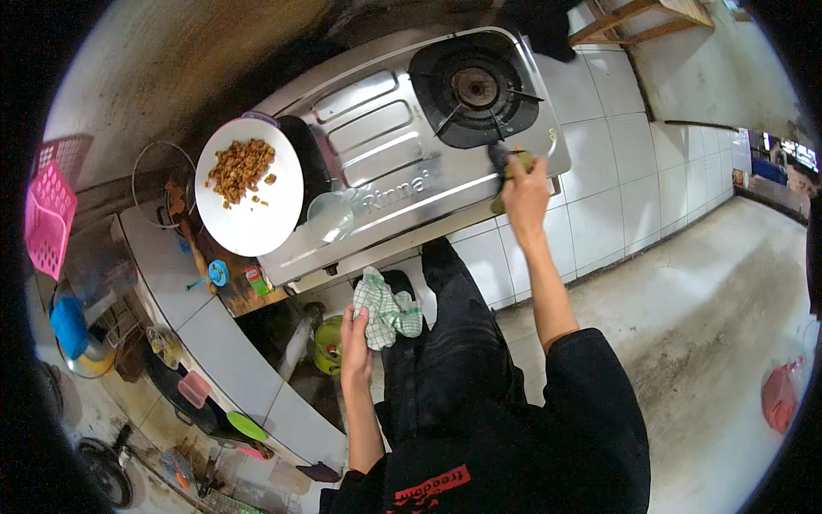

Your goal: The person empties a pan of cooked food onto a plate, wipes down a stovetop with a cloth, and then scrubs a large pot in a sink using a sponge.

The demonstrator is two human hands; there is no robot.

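Observation:
My right hand (525, 199) is closed on a greenish-brown cloth or pad (519, 164) at the front right corner of the Rinnai gas stove (398, 186), below the round burner (476, 88). A dark piece at its edge is too unclear to name. In front of the stove, my left hand (354, 340) holds a green-and-white checked cloth (380, 308). A white plate of browned, chopped food (248, 225) stands over the stove's left side. Beside it lies a translucent round container or lid (331, 216).
A wooden board (247, 302) with a blue-handled item (218, 273) and a small packet (257, 281) lies left of the stove. Below is a green gas cylinder (329, 347). A tiled counter edge (221, 350) runs down the left; a pink plastic basket (50, 221) hangs at far left.

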